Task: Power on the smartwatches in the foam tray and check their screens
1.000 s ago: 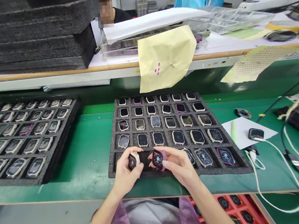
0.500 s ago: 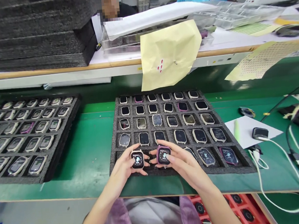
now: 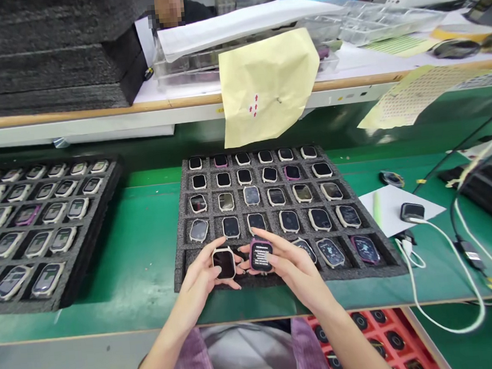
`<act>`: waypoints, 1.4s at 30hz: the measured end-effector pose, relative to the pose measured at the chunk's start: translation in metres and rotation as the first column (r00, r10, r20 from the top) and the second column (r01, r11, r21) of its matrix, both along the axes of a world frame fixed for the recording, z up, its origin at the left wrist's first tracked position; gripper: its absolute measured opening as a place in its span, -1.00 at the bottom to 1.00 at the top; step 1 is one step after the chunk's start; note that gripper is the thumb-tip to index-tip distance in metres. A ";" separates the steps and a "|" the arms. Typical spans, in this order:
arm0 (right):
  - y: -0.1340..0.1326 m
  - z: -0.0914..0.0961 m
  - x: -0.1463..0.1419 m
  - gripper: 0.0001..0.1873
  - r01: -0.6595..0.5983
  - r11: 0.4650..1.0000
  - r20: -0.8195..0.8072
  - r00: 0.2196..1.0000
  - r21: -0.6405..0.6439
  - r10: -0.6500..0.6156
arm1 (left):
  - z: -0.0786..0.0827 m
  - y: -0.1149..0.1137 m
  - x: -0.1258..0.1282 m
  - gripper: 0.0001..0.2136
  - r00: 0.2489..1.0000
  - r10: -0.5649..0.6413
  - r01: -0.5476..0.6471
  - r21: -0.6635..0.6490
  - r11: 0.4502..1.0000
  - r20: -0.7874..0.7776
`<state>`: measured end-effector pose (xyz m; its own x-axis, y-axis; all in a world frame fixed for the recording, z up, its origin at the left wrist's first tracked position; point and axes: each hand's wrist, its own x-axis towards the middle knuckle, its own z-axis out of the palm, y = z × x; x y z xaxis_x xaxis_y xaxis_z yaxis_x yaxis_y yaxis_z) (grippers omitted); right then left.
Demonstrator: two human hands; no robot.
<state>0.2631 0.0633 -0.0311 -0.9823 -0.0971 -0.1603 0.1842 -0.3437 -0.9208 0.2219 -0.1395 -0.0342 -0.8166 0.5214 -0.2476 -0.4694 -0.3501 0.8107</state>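
A: Grasping what with left hand?
B: Holding pale-framed watch by its sides, with dark screen facing up
A: And with right hand?
B: Gripping purple-framed watch, with lines of text lit on screen
A: Held where?
B: Side by side, slightly apart, over front row of black foam tray, just before rows of seated watches
A: Seen nearby?
B: To left, second foam tray, also loaded; to right, cabled watch lying on white paper beside green stick
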 end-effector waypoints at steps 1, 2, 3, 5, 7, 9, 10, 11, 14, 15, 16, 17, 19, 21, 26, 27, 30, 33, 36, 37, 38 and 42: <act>-0.001 0.000 0.000 -0.52 0.007 1.000 -0.011 1.000 -0.015 -0.007 | -0.001 -0.001 0.001 -0.54 1.000 -0.006 0.006 -0.003 1.000 -0.007; -0.002 0.001 0.000 -0.53 0.015 1.000 -0.021 1.000 -0.026 -0.015 | -0.001 -0.001 0.001 -0.54 1.000 -0.012 0.012 -0.006 1.000 -0.012; -0.004 0.002 0.000 -0.55 0.022 0.999 -0.030 0.999 -0.028 -0.023 | -0.002 -0.001 0.002 -0.55 1.000 -0.017 0.017 -0.011 1.000 -0.018; -0.007 0.004 0.000 -0.58 0.037 0.999 -0.041 0.998 -0.007 -0.037 | -0.002 -0.002 0.003 -0.56 0.999 -0.023 0.022 -0.025 0.999 -0.029; -0.009 0.007 0.001 -0.61 0.044 0.999 -0.055 0.998 0.025 -0.043 | -0.001 -0.002 0.004 -0.57 0.999 -0.023 0.022 -0.044 0.999 -0.043; -0.010 0.008 0.002 -0.55 0.026 0.998 -0.083 0.996 0.052 -0.021 | 0.000 -0.004 0.003 -0.57 0.998 -0.013 0.009 -0.063 0.998 -0.062; -0.010 0.008 0.003 -0.46 0.003 0.998 -0.102 0.995 0.068 0.004 | 0.000 -0.005 0.003 -0.57 0.997 0.001 -0.006 -0.074 0.997 -0.074; -0.011 0.008 0.003 -0.36 -0.028 0.996 -0.122 0.992 0.089 0.039 | 0.001 -0.007 0.002 -0.57 0.996 0.022 -0.030 -0.085 0.996 -0.089; -0.013 0.006 -0.002 -0.23 -0.114 0.952 -0.179 0.969 0.285 0.170 | 0.004 -0.013 -0.001 -0.59 0.983 0.128 -0.144 -0.117 0.983 -0.133; -0.015 0.005 -0.005 -0.26 -0.118 0.903 -0.205 0.954 0.412 0.218 | 0.005 -0.014 -0.002 -0.59 0.976 0.163 -0.181 -0.125 0.975 -0.142; -0.016 0.006 -0.009 -0.30 -0.106 0.825 -0.234 0.932 0.555 0.277 | 0.006 -0.015 -0.004 -0.59 0.971 0.189 -0.209 -0.132 0.969 -0.146; -0.018 0.007 -0.012 -0.33 -0.076 0.717 -0.258 0.902 0.693 0.345 | 0.007 -0.015 -0.005 -0.59 0.968 0.203 -0.223 -0.138 0.965 -0.145; -0.019 0.013 -0.019 -0.35 0.011 0.472 -0.268 0.835 0.882 0.481 | 0.007 -0.014 -0.006 -0.57 0.970 0.197 -0.217 -0.145 0.965 -0.140; -0.014 0.022 -0.021 -0.33 0.075 0.297 -0.237 0.795 0.952 0.559 | 0.005 -0.010 -0.006 -0.57 0.976 0.170 -0.190 -0.150 0.970 -0.139; 0.009 0.031 -0.009 -0.80 0.163 -0.026 -0.136 0.893 0.986 0.429 | -0.001 0.003 -0.004 -0.57 0.978 0.129 -0.161 -0.196 0.967 -0.165; 0.011 0.028 -0.006 -0.83 0.160 -0.080 -0.117 0.911 0.984 0.394 | -0.001 0.005 -0.004 -0.57 0.976 0.128 -0.164 -0.211 0.964 -0.174; 0.007 0.013 0.001 -0.82 0.156 -0.100 -0.125 0.955 0.983 0.270 | 0.001 0.007 -0.006 -0.57 0.972 0.116 -0.168 -0.262 0.950 -0.204; 0.002 -0.001 0.004 -0.66 0.180 0.139 -0.197 0.973 0.974 0.122 | 0.001 0.005 -0.006 -0.55 0.969 0.082 -0.159 -0.333 0.930 -0.233; 0.004 -0.002 0.003 -0.72 0.174 0.438 -0.230 0.970 0.882 0.078 | -0.002 0.001 -0.005 -0.57 0.960 0.057 -0.172 -0.417 0.892 -0.274; 0.006 0.000 0.003 -0.81 0.170 0.520 -0.239 0.969 0.837 0.068 | -0.002 0.000 -0.005 -0.59 0.957 0.049 -0.176 -0.435 0.883 -0.287; 0.008 0.003 0.003 -0.86 0.169 0.602 -0.250 0.967 0.780 0.052 | -0.003 -0.001 -0.004 -0.61 0.955 0.039 -0.173 -0.445 0.879 -0.294; 0.008 0.014 0.001 -0.91 0.127 0.897 -0.205 0.978 0.424 -0.041 | -0.001 0.002 -0.003 -0.66 0.957 -0.010 -0.124 -0.443 0.888 -0.288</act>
<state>0.2643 0.0712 -0.0174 -0.9995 0.0242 0.0184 -0.0162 0.0893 -0.9959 0.2186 -0.1377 -0.0349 -0.9111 0.3571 -0.2057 -0.1948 0.0666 0.9786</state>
